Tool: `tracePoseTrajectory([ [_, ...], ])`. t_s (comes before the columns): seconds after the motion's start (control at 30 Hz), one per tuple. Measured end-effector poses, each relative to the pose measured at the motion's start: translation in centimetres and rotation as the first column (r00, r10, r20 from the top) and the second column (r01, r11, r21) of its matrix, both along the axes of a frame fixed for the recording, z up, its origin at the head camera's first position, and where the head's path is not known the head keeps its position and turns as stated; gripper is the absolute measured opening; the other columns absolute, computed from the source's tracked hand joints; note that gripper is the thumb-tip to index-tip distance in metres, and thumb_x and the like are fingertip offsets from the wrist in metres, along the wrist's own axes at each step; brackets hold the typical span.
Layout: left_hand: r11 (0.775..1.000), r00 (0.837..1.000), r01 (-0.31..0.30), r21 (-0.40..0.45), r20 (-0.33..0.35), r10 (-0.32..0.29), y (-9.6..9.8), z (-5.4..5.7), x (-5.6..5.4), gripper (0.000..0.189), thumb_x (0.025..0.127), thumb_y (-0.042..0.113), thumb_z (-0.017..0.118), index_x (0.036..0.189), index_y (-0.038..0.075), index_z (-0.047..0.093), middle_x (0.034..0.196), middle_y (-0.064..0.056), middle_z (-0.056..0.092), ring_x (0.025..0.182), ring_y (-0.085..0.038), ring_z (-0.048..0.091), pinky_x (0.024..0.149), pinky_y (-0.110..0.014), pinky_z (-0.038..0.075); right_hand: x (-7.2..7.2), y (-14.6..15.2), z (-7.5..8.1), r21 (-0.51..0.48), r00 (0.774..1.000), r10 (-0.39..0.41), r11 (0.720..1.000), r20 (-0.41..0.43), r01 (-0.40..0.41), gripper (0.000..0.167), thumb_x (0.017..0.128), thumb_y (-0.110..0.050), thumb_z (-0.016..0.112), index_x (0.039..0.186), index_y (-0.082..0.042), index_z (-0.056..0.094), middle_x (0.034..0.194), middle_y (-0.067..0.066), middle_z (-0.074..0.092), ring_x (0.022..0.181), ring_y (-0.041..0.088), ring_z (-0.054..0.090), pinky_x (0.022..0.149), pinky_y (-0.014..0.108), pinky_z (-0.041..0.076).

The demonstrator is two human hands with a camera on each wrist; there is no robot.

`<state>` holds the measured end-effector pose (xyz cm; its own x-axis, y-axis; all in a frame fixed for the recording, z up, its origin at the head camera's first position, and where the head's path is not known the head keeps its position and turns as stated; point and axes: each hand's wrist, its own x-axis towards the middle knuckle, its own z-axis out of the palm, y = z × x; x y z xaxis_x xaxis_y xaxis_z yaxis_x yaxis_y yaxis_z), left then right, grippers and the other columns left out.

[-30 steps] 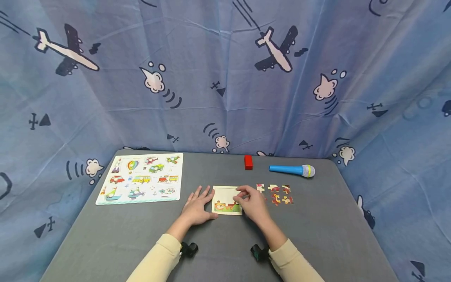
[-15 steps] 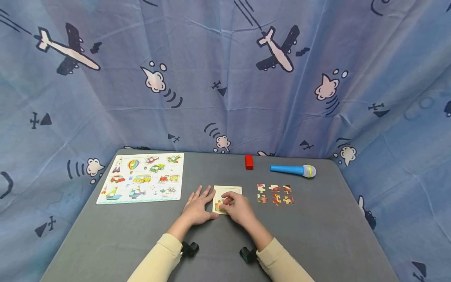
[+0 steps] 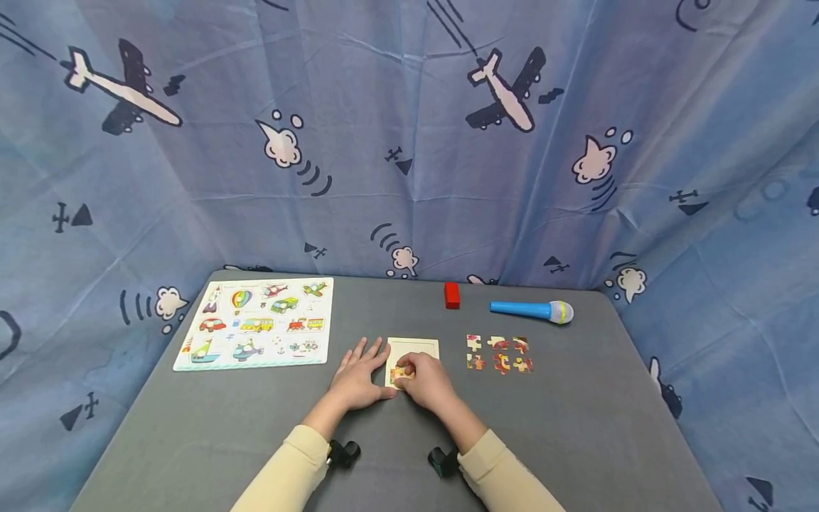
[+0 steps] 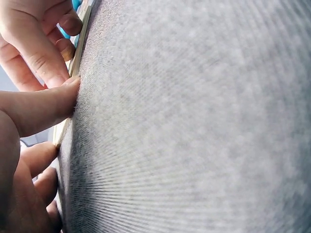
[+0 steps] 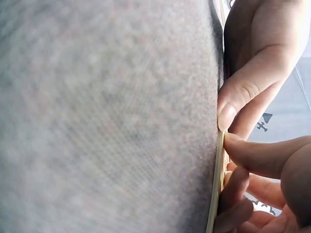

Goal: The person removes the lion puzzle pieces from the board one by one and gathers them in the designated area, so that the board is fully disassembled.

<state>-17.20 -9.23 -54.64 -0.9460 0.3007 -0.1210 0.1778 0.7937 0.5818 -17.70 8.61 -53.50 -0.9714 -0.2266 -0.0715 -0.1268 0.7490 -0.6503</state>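
Note:
A small, pale-framed jigsaw tray lies flat on the grey table, with colourful puzzle pieces at its lower left. My left hand is spread flat beside it, thumb and fingertips touching the tray's left side and near corner. Over the tray, the thumb and curled fingers of my right hand touch the pieces at the lower left. That hand hides the lower right of the tray. In the right wrist view, the right thumb meets the tray's near edge; whether it pinches a piece is unclear.
Several loose puzzle pieces lie in two rows right of the tray. A red block and a blue toy microphone are at the back. On the left lies a vehicle picture board. A blue curtain hangs behind the table.
My right hand has moved left across the tray, from its right edge to the pieces at the lower left. The left hand stays in place.

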Motion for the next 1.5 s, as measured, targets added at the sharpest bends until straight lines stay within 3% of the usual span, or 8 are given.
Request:
tracePoseTrajectory([
  [0.37,1.0,1.0,-0.002,-0.004,0.014,0.002,0.2,-0.1,-0.1,0.089,0.081,0.044,0.081,0.156,0.018,0.041,0.167,-0.005,0.027,0.157,-0.034,0.01,0.126,-0.056,0.011,0.0,0.1,0.2,-0.05,1.0,-0.014,0.999,0.009,0.014,0.028,0.08,-0.011,0.085,0.101,-0.013,0.065,0.083,0.001,0.06,0.071,0.014,0.051,0.064,0.032,0.041],
  [0.57,1.0,1.0,-0.002,0.001,0.019,0.002,0.2,0.1,-0.1,0.089,0.081,0.046,0.081,0.156,0.019,0.041,0.167,-0.003,0.026,0.157,-0.032,0.01,0.126,-0.055,0.011,0.4,0.0,0.6,-0.147,0.998,-0.036,0.989,-0.043,0.029,0.02,0.083,-0.012,0.083,0.089,-0.015,0.064,0.082,-0.003,0.066,0.069,0.009,0.056,0.061,0.027,0.044],
  [0.73,1.0,1.0,-0.005,0.01,0.024,0.005,0.2,0.2,0.0,0.089,0.081,0.046,0.081,0.156,0.019,0.042,0.167,-0.003,0.026,0.157,-0.032,0.01,0.126,-0.055,0.011,0.6,0.5,1.4,-0.234,0.997,-0.042,0.972,-0.064,0.026,0.016,0.084,-0.016,0.083,0.091,-0.013,0.069,0.081,-0.002,0.071,0.062,0.008,0.056,0.054,0.023,0.045],
  [0.93,1.0,1.0,-0.011,-0.007,0.027,0.011,0.3,0.1,0.0,0.09,0.08,0.046,0.08,0.156,0.02,0.041,0.167,-0.003,0.026,0.157,-0.032,0.01,0.126,-0.054,0.011,0.7,2.2,2.4,-0.251,0.997,-0.071,0.966,-0.025,0.062,0.015,0.084,-0.025,0.083,0.092,-0.015,0.075,0.078,-0.005,0.073,0.067,0.006,0.061,0.056,0.024,0.047],
  [1.2,1.0,1.0,0.0,-0.01,0.025,0.0,0.3,0.1,-0.1,0.089,0.083,0.046,0.079,0.157,0.02,0.038,0.168,-0.003,0.024,0.158,-0.032,0.009,0.126,-0.055,0.01,1.0,5.4,2.9,-0.26,0.989,-0.138,0.958,-0.052,0.12,0.01,0.084,-0.023,0.082,0.087,-0.014,0.078,0.077,-0.006,0.072,0.064,0.008,0.058,0.056,0.023,0.047],
  [1.5,1.0,1.0,0.006,-0.005,0.024,-0.006,0.3,0.0,0.0,0.089,0.083,0.045,0.079,0.158,0.019,0.038,0.168,-0.003,0.023,0.158,-0.033,0.008,0.126,-0.055,0.01,1.3,9.4,2.7,-0.229,0.979,-0.204,0.953,0.002,0.199,0.014,0.087,-0.02,0.08,0.098,-0.01,0.078,0.081,-0.001,0.072,0.067,0.013,0.056,0.057,0.023,0.046],
])
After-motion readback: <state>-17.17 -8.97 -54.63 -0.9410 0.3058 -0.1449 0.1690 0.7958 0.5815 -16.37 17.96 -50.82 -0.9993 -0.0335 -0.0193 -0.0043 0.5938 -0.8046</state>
